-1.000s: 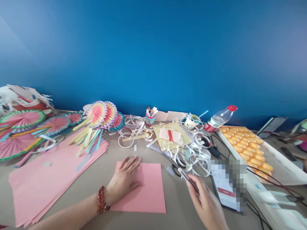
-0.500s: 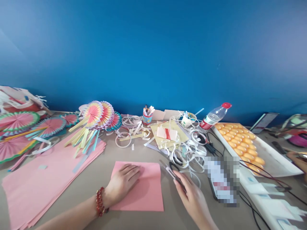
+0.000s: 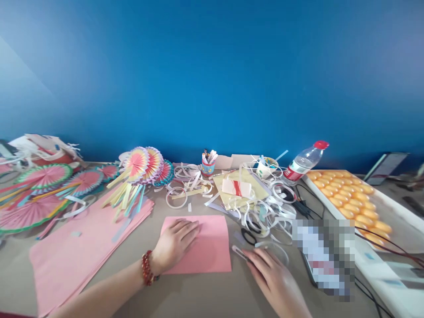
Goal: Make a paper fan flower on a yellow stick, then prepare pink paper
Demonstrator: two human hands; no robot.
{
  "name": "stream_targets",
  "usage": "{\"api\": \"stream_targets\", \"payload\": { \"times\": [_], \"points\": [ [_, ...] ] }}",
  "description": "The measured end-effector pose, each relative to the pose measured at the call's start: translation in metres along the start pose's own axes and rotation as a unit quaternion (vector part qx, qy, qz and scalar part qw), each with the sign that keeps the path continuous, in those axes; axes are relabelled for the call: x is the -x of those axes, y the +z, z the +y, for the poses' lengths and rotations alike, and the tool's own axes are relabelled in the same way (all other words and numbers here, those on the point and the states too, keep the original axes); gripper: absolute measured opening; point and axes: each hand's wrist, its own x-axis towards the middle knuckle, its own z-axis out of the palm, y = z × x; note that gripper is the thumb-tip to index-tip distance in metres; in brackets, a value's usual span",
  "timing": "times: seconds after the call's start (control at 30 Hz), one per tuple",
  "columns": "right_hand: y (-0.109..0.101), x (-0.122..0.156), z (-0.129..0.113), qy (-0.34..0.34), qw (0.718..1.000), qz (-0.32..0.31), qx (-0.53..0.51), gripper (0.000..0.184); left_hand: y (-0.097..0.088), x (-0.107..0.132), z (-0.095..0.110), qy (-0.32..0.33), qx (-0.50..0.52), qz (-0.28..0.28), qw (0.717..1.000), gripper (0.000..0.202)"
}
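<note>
My left hand (image 3: 179,243) lies flat on a folded-looking sheet of pink paper (image 3: 212,251), fingers stretched out and pointing to the right. A beaded bracelet (image 3: 148,267) circles that wrist. To the right of the sheet, my right hand (image 3: 274,276) rests low over the table with its fingers closed around a utility knife (image 3: 239,252). Only the knife's pale, slotted front end shows; the fingers cover the rest. Just beyond it lie scissors with black handles (image 3: 249,236), apart from the hand.
A pink paper stack (image 3: 76,260) lies left, under folded paper fans (image 3: 137,162). White paper strips (image 3: 255,216) tangle beyond my right hand, beside a plastic bottle (image 3: 303,163). A phone (image 3: 309,265), cables and a tray of orange-yellow pieces (image 3: 351,198) stand at right. A pen cup (image 3: 208,167) stands behind.
My right hand has lowered toward the table with the knife, whose thin blade no longer shows. The left hand stays flat on the pink sheet. The whole view has shifted slightly.
</note>
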Motion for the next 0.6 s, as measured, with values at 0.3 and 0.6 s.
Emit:
{"api": "stream_targets", "payload": {
  "times": [0.3, 0.6],
  "points": [
    [0.003, -0.005, 0.002, -0.003, 0.998, -0.055, -0.001, 0.035, 0.003, 0.005, 0.007, 0.074, 0.030, -0.185, 0.979, 0.071],
    [-0.007, -0.002, 0.006, -0.013, 0.997, -0.075, -0.006, 0.033, 0.006, 0.001, 0.009, 0.057, 0.034, -0.214, 0.974, 0.071]
  ]
}}
